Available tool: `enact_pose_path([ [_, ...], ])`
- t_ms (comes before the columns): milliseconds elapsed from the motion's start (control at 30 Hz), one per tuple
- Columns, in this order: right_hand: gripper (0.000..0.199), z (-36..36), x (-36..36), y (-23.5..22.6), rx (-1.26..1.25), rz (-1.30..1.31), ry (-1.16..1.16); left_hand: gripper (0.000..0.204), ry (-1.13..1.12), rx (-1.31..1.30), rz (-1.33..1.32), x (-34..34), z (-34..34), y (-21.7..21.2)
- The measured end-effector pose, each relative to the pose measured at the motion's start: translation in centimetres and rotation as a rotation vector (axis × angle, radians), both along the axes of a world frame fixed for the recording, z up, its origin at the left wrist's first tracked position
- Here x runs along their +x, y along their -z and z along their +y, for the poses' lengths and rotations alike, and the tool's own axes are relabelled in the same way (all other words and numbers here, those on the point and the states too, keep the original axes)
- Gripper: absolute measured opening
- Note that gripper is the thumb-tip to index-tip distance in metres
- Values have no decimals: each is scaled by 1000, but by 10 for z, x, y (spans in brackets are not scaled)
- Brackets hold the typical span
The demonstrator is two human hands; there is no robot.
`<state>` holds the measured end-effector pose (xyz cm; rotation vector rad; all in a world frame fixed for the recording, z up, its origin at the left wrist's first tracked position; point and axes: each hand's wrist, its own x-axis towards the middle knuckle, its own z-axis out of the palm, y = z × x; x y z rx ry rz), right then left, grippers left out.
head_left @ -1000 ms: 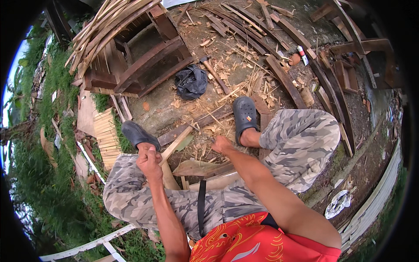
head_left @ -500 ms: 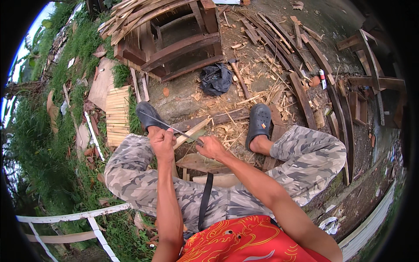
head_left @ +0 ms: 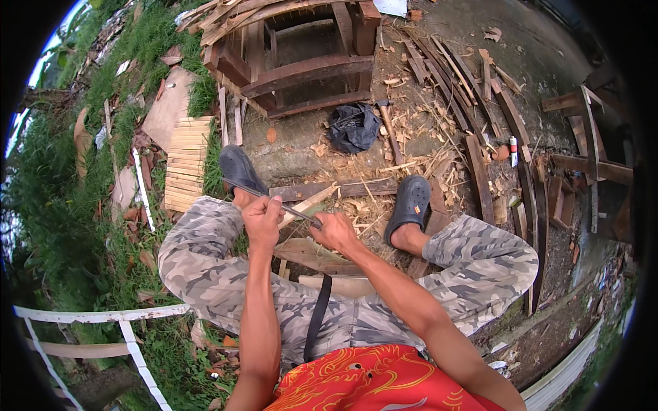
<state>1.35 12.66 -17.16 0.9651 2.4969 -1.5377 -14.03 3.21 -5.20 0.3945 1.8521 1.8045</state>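
My right hand (head_left: 336, 231) is closed around the handle of a long, narrow-bladed knife (head_left: 299, 214). Its blade slants up to the left, past my left fist, and the tip sits over the left shoe (head_left: 241, 169). My left hand (head_left: 262, 220) is closed with the thumb up, gripping the near end of a pale wooden strip (head_left: 312, 203). The blade crosses this strip close to the left fist; whether those fingers also touch the blade is hidden. The strip's far end reaches toward a dark plank (head_left: 363, 187) on the ground.
A brown wooden frame (head_left: 308, 73) bears split strips. Near it are a black plastic bag (head_left: 354, 128) and a hammer (head_left: 391, 133). Finished-looking pale strips (head_left: 188, 157) lie in a row at left. Dark planks (head_left: 480, 178), shavings and a white tube (head_left: 513, 151) lie at right.
The view has shifted, so the surroundings sit lower and farther right. Both hands keep their grips, and the knife still lies across the strip near my left fist.
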Motion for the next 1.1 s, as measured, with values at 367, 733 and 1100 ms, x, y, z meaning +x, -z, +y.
enact_pose_path([
  [367,27,9,7,11,50,-83,-65,36,29,-41,-38,-3,-6,4],
  [733,29,16,24,23,24,-49,-42,34,23,7,-34,1,0,2],
  [1100,34,25,46,54,34,-194,4,34,61,-25,-26,8,5,-1],
])
